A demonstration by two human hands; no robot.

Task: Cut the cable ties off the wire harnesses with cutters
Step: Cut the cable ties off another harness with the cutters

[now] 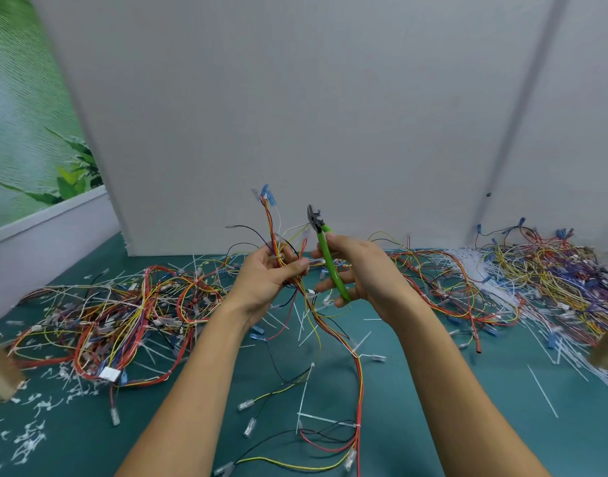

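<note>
Above the middle of the green table (468,407), the left hand (271,273) grips a wire harness (357,373), with fingers and thumb curled round the bundle of red, yellow, black and white wires. The upper ends of the wires fan out past the fingers, up to blue plugs on the far side. The rest trails down toward the near edge, where it lies loose on the table. A white cable tie (355,425) circles this harness low down, its tail pointing left.

Just to the right, the right hand (361,270) holds the cutters (326,256), fingers wrapped round the bright green handles and the thumb pressed on top. The dark metal head points up and away, close beside the raised wires but not touching them. Whether the jaws are parted cannot be told.

On the left lies a tangled pile of harnesses (123,315), and a second pile (554,266) sits at the far right. Long white ties (468,259) are strewn near that pile. Short white clippings (30,438) litter the near left corner. A white panel (295,98) stands at the far side.
</note>
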